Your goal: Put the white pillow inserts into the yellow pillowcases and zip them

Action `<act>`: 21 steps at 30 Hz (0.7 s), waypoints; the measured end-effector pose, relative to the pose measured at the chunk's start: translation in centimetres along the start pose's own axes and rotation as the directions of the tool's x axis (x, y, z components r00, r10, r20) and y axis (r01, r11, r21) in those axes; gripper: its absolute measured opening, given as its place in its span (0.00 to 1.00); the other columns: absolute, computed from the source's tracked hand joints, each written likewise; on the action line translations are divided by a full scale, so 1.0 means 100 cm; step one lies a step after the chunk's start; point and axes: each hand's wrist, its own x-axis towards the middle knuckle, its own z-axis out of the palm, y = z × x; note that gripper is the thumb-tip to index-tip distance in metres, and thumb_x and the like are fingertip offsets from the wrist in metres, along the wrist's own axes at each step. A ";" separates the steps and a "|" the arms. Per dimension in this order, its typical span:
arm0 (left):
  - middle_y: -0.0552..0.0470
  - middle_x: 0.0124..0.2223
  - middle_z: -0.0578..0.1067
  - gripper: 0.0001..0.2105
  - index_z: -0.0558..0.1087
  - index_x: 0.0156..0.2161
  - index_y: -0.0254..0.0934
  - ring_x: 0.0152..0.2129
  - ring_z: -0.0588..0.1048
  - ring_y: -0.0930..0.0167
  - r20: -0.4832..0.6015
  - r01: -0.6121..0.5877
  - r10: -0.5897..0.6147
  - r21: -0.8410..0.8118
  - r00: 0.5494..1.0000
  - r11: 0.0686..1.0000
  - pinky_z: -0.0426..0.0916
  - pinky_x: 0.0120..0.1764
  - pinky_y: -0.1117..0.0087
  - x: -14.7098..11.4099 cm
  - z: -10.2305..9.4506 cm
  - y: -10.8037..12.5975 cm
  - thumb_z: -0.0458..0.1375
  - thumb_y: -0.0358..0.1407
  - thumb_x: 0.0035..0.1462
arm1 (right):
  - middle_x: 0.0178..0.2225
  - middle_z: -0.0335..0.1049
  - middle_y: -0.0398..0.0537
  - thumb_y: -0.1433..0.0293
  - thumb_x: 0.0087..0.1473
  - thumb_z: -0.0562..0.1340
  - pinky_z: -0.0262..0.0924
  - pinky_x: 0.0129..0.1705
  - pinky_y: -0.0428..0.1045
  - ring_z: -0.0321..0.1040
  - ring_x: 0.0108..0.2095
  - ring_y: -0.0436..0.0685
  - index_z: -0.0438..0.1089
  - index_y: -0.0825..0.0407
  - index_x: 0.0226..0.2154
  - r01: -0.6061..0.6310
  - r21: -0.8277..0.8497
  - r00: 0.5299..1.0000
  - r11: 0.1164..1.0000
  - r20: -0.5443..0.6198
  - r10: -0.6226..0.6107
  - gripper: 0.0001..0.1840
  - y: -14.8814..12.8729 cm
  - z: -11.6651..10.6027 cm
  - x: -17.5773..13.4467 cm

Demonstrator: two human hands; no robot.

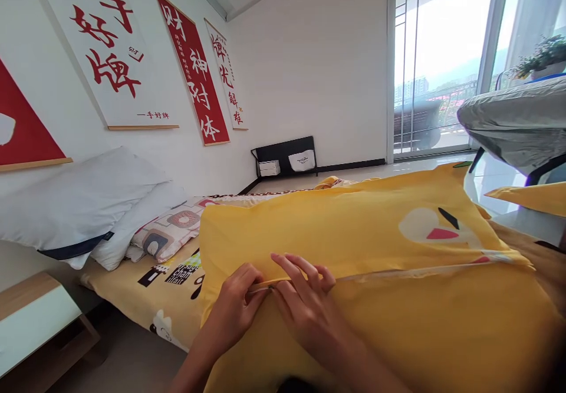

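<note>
A large yellow pillowcase [318,216] with a white and pink cartoon print lies in front of me, plumped out over the bed. Along its long side runs a pale zipper seam [398,274]. My left hand [236,301] pinches the pillowcase edge at the left part of this seam, thumb against the curled fingers. Close beside it, my right hand [307,304] has thumb and index finger pressed together at the same edge, its other fingers resting bent on the fabric. Whether a zipper pull lies between the fingertips is too small to tell.
White pillows [84,198] and a patterned pillow [174,228] lie at the bed's left end, on a printed yellow bedsheet [132,304]. A bedside table [39,322] stands at the lower left. By the far wall is a black rack [283,151]; a grey-covered piece of furniture [517,115] stands right.
</note>
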 end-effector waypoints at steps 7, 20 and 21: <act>0.54 0.30 0.67 0.12 0.64 0.31 0.37 0.27 0.66 0.74 0.065 0.115 -0.112 -0.051 0.992 0.992 0.59 0.29 0.74 -0.003 -0.004 0.002 0.51 0.43 0.62 | 0.53 0.69 0.45 0.75 0.57 0.58 0.43 0.52 0.55 0.62 0.52 0.56 0.64 0.51 0.26 -0.065 0.068 0.998 0.996 0.000 0.065 0.09 0.032 -0.027 -0.001; 0.51 0.36 0.67 0.11 0.63 0.36 0.37 0.33 0.66 0.69 0.147 -0.201 0.174 0.195 0.974 0.960 0.63 0.35 0.69 0.026 0.004 0.030 0.52 0.44 0.62 | 0.35 0.73 0.44 0.80 0.56 0.55 0.48 0.46 0.52 0.65 0.38 0.51 0.65 0.53 0.28 -0.017 0.173 0.983 0.985 0.183 -0.015 0.09 0.038 -0.071 0.027; 0.51 0.37 0.68 0.10 0.63 0.36 0.37 0.33 0.66 0.69 0.140 -0.272 0.245 0.228 0.959 0.935 0.63 0.36 0.68 0.030 0.008 0.034 0.51 0.43 0.62 | 0.37 0.73 0.45 0.80 0.56 0.55 0.47 0.46 0.53 0.65 0.39 0.51 0.64 0.53 0.27 -0.012 0.165 0.984 0.986 0.180 -0.018 0.09 0.038 -0.071 0.027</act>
